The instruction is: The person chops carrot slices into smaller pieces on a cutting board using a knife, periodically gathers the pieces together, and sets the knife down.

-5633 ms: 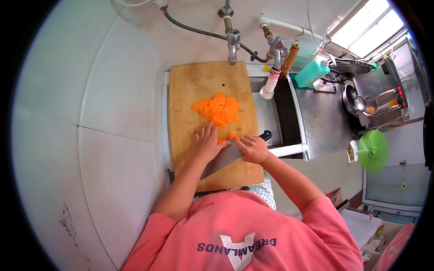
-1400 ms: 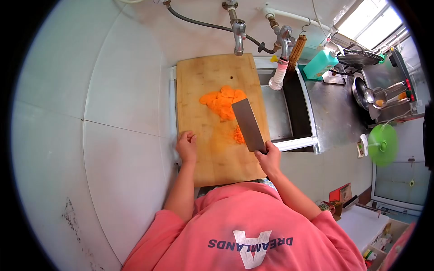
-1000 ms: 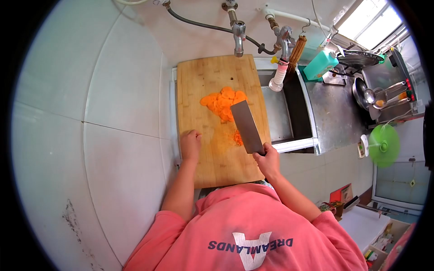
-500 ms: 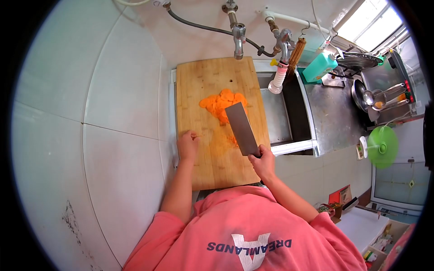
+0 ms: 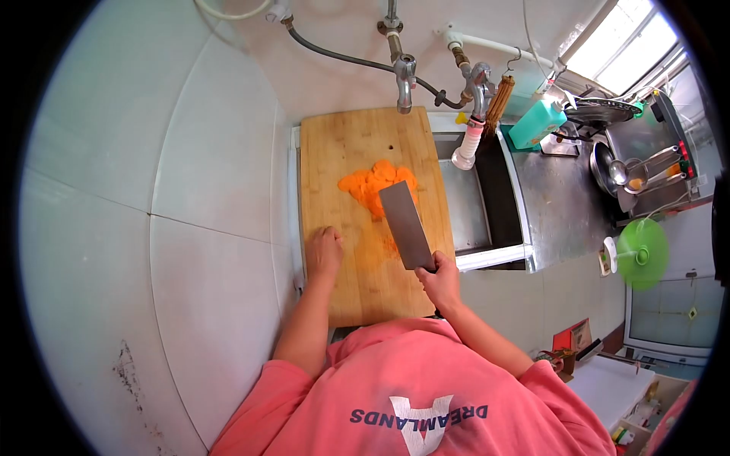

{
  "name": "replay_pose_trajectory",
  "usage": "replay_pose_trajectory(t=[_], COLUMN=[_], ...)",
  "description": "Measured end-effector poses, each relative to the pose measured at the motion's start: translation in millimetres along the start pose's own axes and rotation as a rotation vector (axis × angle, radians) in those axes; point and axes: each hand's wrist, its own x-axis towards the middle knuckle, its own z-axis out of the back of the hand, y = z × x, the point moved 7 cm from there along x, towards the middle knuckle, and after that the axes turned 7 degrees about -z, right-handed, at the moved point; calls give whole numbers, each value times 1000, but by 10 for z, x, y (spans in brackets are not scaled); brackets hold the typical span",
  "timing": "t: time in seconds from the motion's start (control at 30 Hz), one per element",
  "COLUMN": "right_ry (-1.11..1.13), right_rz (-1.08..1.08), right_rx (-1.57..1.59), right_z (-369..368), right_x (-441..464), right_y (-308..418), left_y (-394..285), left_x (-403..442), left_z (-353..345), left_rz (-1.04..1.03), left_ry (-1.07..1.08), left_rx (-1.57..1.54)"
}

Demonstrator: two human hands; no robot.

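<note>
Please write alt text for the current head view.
A person's right hand holds a cleaver over a wooden cutting board with carrot slices. The curled left hand is near the board's left edge; a sink is at right.

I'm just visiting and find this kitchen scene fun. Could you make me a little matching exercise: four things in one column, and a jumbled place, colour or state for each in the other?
Column one
1. Cleaver
2. Carrot-coloured slices
3. Left hand
4. Plastic bottle

Column two
A. Turquoise
B. Gripped by the right hand
C. Heaped on the wooden board
D. Fingers curled, near the left edge of the board

Right pairs: 1-B, 2-C, 3-D, 4-A
</note>
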Motion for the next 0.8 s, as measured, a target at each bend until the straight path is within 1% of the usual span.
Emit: replay_pose_trajectory(t=[0.07, 0.1, 0.17, 0.2, 0.27, 0.3, 0.37, 0.4, 0.47, 0.5, 0.57, 0.6, 0.67, 0.7, 0.77, 0.8], right_ry=[-2, -4, -46, -47, -47, -49, -56, -57, -68, -70, -110, -116, -120, -127, -134, -139], right_rz=[27, 26, 124, 120, 118, 114, 52, 51, 19, 19, 42, 39, 100, 99, 94, 89], right_rx=[8, 9, -34, -35, -16, -21, 18, 13, 60, 59, 64, 65, 10, 10, 40, 39], right_z=[7, 9, 22, 17, 23, 38, 74, 92, 130, 146, 216, 238, 270, 293, 319, 330], right_x=[-3, 3, 15, 33, 63, 65, 67, 66, 73, 78, 68, 76, 100, 102, 98, 97], right_y=[35, 32, 82, 66, 33, 38, 24, 31, 19, 15, 2, -27, -32, -33, -44, -56], left_y=[46, 18, -28, -77, -265, -388, -658, -762, -885, -902, -877, -811, -586, -539, -487, -490], left_x=[-15, -3, 21, 33, 47, 50, 40, 51, 51, 42, 3, -21, -24, 0, -19, -39], left_z=[-18, -23, -48, -99, -353, -423, -617, -635, -666, -636, -572, -573, -466, -367, -263, -307], left_rz=[107, 104, 130, 129, 99, 100, 91, 93, 164, 163, 236, 231, 192, 186, 240, 237], left_ry=[-16, -16, -44, -41, 106, 110, 230, 231, 264, 264, 249, 254, 120, 122, 348, 354], left_rx=[-51, -51, -142, -143, -162, -167, -184, -188, -363, -365, -537, -539, -506, -510, -304, -306])
